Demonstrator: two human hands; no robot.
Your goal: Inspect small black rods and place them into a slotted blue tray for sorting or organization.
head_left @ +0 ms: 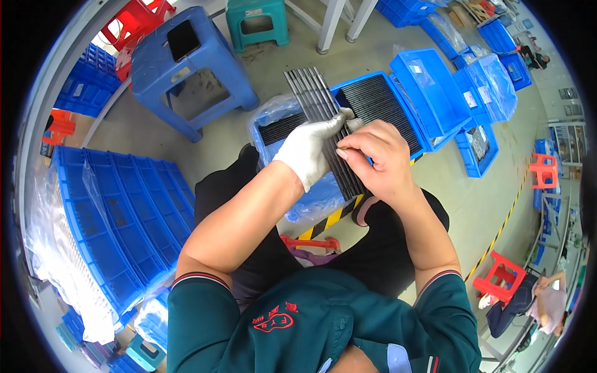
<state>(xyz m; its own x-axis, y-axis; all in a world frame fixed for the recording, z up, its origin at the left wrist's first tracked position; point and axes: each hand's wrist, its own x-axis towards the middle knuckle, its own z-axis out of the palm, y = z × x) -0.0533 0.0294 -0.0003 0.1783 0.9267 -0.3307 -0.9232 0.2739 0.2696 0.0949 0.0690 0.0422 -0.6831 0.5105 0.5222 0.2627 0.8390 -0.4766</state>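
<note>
Above my lap, I hold a long ribbed dark grey strip stack slanting from upper left to lower right. Its lower end is hidden behind my right hand, and its middle is covered by my gloved left hand, so I cannot tell whether it is one piece or several. My left hand, in a white glove, wraps around the stack from the left, fingers clenched over its top. My bare right hand curls in from the right, thumb and forefinger pinched at the stack's edge; whatever they nip is too small to make out. Beyond lies a blue crate of similar dark strips, partly hidden by my hands.
</note>
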